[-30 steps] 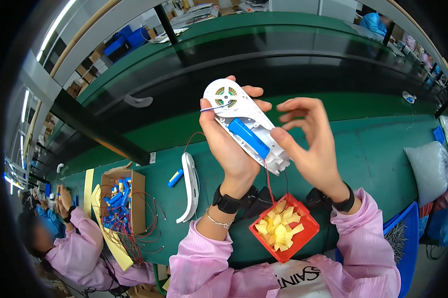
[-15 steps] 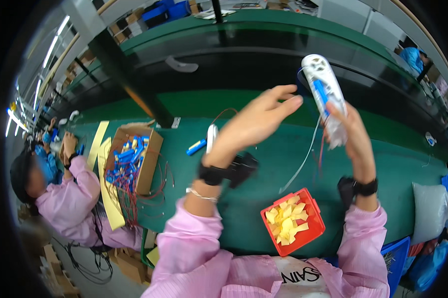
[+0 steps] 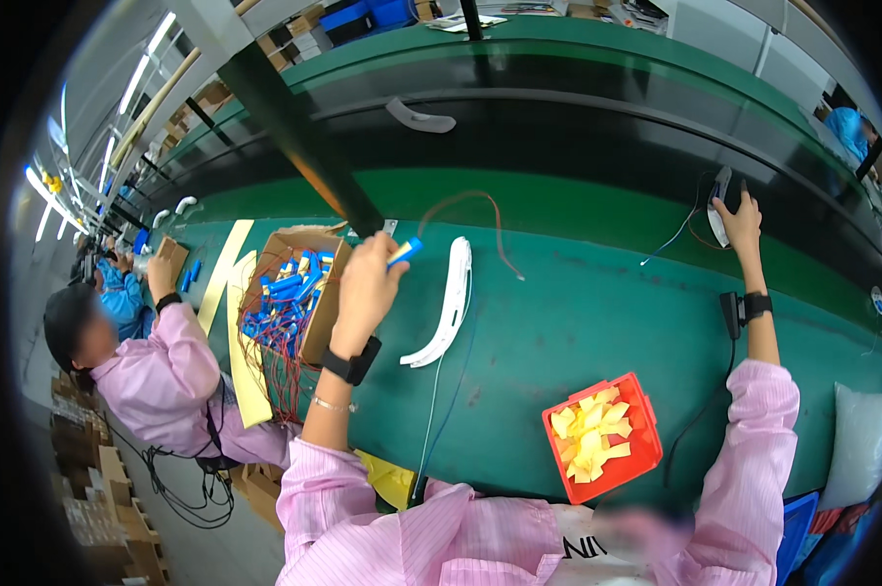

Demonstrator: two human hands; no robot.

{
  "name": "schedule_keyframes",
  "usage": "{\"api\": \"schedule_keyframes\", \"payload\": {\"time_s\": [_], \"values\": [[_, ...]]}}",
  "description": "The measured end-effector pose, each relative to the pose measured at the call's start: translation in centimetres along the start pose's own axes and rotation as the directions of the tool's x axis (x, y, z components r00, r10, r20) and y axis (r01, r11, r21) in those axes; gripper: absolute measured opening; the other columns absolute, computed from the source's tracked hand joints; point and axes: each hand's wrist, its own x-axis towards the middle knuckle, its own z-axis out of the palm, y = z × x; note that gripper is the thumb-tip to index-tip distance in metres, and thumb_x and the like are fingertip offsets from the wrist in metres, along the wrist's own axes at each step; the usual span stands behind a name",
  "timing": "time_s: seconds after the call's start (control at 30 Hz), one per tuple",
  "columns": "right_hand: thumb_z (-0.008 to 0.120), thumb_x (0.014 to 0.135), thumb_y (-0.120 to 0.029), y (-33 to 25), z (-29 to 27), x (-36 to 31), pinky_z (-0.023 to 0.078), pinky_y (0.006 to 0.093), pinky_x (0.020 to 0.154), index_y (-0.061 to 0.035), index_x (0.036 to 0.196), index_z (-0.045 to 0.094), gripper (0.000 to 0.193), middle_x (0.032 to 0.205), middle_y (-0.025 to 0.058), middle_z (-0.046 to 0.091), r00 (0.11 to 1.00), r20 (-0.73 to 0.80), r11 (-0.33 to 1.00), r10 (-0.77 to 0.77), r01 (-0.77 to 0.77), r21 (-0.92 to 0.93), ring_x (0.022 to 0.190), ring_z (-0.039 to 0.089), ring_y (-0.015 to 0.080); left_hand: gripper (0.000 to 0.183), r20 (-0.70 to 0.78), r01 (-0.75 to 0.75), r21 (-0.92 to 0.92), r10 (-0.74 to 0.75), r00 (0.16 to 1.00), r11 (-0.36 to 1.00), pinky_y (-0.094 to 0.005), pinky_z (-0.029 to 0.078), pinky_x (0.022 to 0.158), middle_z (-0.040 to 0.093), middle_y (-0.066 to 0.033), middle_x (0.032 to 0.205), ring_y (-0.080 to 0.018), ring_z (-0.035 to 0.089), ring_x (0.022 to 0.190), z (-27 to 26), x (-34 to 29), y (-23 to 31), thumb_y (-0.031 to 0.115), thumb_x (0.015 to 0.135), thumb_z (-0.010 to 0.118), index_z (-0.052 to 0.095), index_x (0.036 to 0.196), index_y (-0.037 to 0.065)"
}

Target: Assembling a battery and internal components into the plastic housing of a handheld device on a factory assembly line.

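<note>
My left hand [image 3: 365, 293] is closed around a blue battery [image 3: 407, 251] with a yellow end, beside the cardboard box. A thin red wire loops from near it over the table. My right hand [image 3: 742, 223] is stretched far to the right, thumb and fingers closed on a white plastic housing [image 3: 719, 200] at the belt's near border. Loose wires trail from that housing. Another long, curved white housing [image 3: 453, 303] lies on the green table between my hands, thin wires running from it toward me. My right fingers partly hide the housing they hold.
The cardboard box [image 3: 330, 311] holds several blue batteries with red wires. Yellow strips [image 3: 250, 376] lie left of it. Near me stands a red tray [image 3: 646, 459] with yellow pieces. A dark belt [image 3: 558, 137] carries another white part [image 3: 420, 117]. A co-worker [image 3: 168, 391] sits at left; a post [image 3: 299, 127] rises nearby.
My right hand has carried the white housing away to the right, to the belt's border. My left hand has moved left and taken hold of the blue battery. The curved housing is now uncovered.
</note>
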Motion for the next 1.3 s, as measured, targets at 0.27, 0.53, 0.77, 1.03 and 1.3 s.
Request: {"api": "schedule_keyframes", "payload": {"time_s": [0.27,0.53,0.77,1.03,1.3], "values": [[0.054,0.100,-0.019,-14.6,-12.1,-11.3,0.043,0.0284,0.094,0.0000,0.111,0.069,0.026,0.115,0.0063,0.067,0.855,-0.094,0.502,-0.509,0.384,0.775,0.106,0.059,0.0134,0.032,-0.327,-0.689,-0.154,0.621,0.712,0.708,-0.0368,0.048,0.074,0.063,-0.0063,0.094,-0.0273,0.058,0.089,-2.4,3.6,14.9,-0.003,0.063,0.077,0.066,0.091,0.006],[0.065,0.095,-0.022,-14.6,-13.4,-15.5,0.053,0.0273,0.084,0.0011,0.123,0.064,0.036,0.107,0.0091,0.069,0.470,0.492,0.231,-0.732,-0.509,0.829,0.089,0.064,0.0126,0.030,-0.323,-0.715,-0.222,0.642,0.695,0.663,-0.0381,0.048,0.082,0.061,-0.0059,0.106,-0.0269,0.057,0.100,0.3,4.8,19.7,0.001,0.071,0.072,0.070,0.098,0.013],[0.072,0.087,-0.009,-14.8,-13.7,-17.0,0.055,0.0277,0.086,0.0051,0.124,0.060,0.041,0.108,0.0108,0.068,0.731,0.432,0.028,-0.528,-0.494,0.869,0.094,0.067,0.0153,0.014,-0.383,-0.335,-0.706,0.061,0.922,0.624,-0.0281,0.051,0.067,0.068,-0.0072,0.083,-0.0158,0.065,0.077,1.3,3.8,21.3,0.001,0.083,0.069,0.070,0.097,0.002],[0.076,0.082,-0.004,-15.3,-13.2,-17.8,0.055,0.0246,0.081,0.0044,0.111,0.066,0.032,0.099,0.0094,0.069,0.891,0.194,0.103,-0.411,-0.166,0.981,0.090,0.067,0.0124,0.013,-0.069,-0.073,-0.890,0.025,0.997,0.451,-0.0252,0.051,0.068,0.072,-0.0072,0.084,-0.0125,0.068,0.077,1.6,3.3,23.5,0.011,0.087,0.071,0.071,0.094,-0.001],[0.078,0.079,-0.004,-15.3,-13.2,-17.9,0.055,0.0264,0.079,0.0038,0.107,0.068,0.030,0.095,0.0077,0.070,0.927,0.087,0.140,-0.364,-0.038,0.989,0.085,0.067,0.0124,0.016,0.060,0.059,-0.927,-0.008,0.998,0.370,-0.0235,0.052,0.062,0.071,-0.0078,0.086,-0.0108,0.066,0.078,1.1,3.2,24.1,0.011,0.088,0.071,0.071,0.096,-0.002]]}}
